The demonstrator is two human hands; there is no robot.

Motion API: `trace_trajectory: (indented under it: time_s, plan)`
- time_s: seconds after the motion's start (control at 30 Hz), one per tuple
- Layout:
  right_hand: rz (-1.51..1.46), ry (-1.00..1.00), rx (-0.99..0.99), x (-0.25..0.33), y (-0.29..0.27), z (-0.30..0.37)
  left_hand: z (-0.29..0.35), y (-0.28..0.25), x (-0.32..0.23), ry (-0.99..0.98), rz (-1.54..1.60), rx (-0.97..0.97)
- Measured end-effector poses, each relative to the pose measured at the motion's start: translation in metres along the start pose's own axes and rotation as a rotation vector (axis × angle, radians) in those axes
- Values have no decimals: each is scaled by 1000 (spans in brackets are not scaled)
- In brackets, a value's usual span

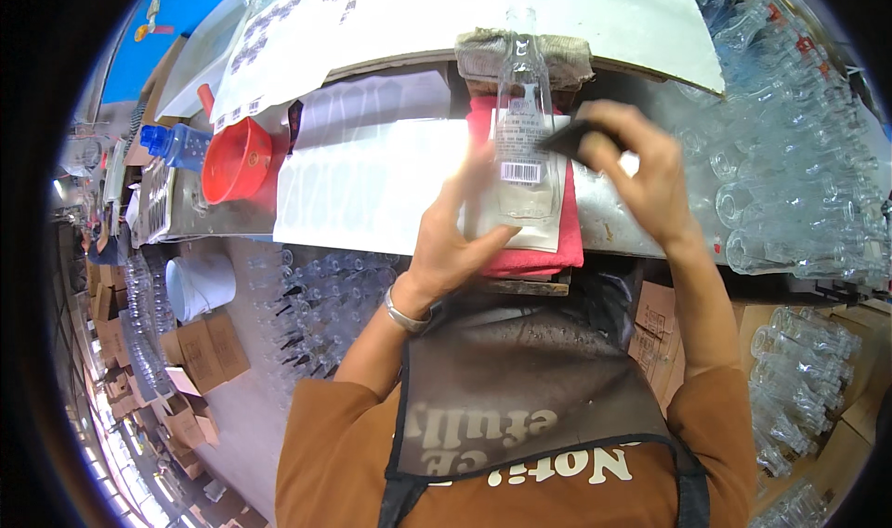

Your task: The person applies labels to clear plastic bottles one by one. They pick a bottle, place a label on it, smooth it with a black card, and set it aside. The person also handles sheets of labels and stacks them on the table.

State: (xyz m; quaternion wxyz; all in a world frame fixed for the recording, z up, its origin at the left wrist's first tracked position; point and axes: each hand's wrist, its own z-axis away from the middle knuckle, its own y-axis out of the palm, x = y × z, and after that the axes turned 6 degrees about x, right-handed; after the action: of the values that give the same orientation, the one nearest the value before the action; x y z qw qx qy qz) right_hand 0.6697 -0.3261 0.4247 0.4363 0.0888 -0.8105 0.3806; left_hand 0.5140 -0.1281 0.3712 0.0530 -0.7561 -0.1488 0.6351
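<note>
A clear glass bottle point(527, 91) with a printed label point(522, 147) lies with its neck pointing away from me. It rests on a pink cloth point(567, 245) with white paper under it, its upper part over a cloth-wrapped block point(478, 54). My left hand point(451, 245) is at the bottle's lower left, thumb against the base; its fingers run along the side and are blurred. My right hand point(646, 170) pinches a flat black scraper point(565, 143), its tip at the label's right edge. Motion smears this hand too.
On the left are a red plastic funnel-like container point(237, 161), a blue-capped bottle point(181, 145) and white label sheets point(362, 170). Many glass bottles point(790, 198) lie stacked at right. More bottles point(334, 305), a white bucket point(202, 285) and cardboard boxes point(214, 352) stand below.
</note>
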Motion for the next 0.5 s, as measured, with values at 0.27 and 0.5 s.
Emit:
trace_trajectory:
  time_s: [0.27, 0.5]
  plan:
    - [511, -335, -220, 11, -15, -68, -2, 5, -14, 42, -194, 28]
    - [446, -436, 230, 34, 20, -58, 3, 12, -8, 102, -290, -57]
